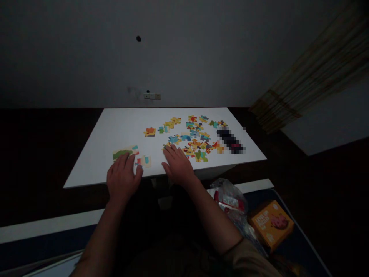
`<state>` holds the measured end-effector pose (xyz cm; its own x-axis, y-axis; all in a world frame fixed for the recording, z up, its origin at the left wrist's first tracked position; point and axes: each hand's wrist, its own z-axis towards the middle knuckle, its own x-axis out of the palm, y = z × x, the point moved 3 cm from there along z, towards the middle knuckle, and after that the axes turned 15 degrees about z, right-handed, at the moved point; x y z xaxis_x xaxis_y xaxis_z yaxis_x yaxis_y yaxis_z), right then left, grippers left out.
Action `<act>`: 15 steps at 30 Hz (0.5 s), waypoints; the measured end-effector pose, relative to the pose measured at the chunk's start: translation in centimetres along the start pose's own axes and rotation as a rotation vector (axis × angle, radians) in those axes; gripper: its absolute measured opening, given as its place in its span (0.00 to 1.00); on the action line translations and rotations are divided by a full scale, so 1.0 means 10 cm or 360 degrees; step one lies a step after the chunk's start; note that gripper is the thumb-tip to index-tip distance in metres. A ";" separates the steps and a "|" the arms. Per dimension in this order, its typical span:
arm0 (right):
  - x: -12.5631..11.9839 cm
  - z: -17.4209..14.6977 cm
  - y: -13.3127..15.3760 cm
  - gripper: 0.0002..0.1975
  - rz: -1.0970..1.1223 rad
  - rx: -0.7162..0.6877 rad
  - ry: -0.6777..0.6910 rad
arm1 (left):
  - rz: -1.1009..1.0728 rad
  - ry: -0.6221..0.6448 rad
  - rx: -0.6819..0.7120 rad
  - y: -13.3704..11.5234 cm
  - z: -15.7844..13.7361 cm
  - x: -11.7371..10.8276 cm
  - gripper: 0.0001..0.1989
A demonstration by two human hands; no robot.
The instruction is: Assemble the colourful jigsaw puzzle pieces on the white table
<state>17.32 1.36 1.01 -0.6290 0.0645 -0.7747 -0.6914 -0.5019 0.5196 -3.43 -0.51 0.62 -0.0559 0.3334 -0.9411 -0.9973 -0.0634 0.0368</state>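
Note:
My left hand point(123, 175) lies at the table's near edge, its fingers stretched over the lower part of a joined strip of puzzle pieces point(121, 153) with a green shape on cream. Just right of its thumb is a cream and blue puzzle piece point(146, 161), apart from the strip. My right hand point(179, 164) rests flat, fingertips on or just over a yellowish puzzle piece point(166, 146) that they partly cover. Close by on its right is a heap of loose colourful pieces point(196, 145). Both hands have their fingers extended.
More pieces, among them an orange one point(150, 132), lie across the white table point(95, 154). A dark pixelated object point(230, 140) is at the table's right. Below right, a crumpled plastic bag point(230, 200) and an orange puzzle box point(271, 225) sit on a dark blue surface.

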 end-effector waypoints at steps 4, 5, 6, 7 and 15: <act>-0.03 -0.26 0.06 0.16 0.0059 -0.0040 -0.0092 | -0.0012 -0.0007 0.0022 0.00 0.00 0.00 0.25; -0.03 -0.33 0.06 0.16 0.0052 0.0005 -0.0113 | -0.0004 -0.0007 0.0023 0.00 0.00 0.00 0.25; -0.02 -0.40 0.05 0.16 0.0037 0.0055 -0.0127 | 0.0006 -0.0007 0.0023 0.00 0.00 0.00 0.25; -0.01 -0.46 0.04 0.17 0.0016 0.0099 -0.0134 | 0.0016 -0.0008 0.0021 0.00 0.00 0.00 0.25; 0.03 -0.52 -0.01 0.17 -0.0038 0.0146 -0.0136 | -0.0032 0.0025 0.0071 -0.07 0.05 0.00 0.25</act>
<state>19.04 -3.00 -1.19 -0.6372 0.1504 -0.7559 -0.7337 -0.4187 0.5352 -2.71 -0.03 0.73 -0.0353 0.3193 -0.9470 -0.9994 -0.0148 0.0323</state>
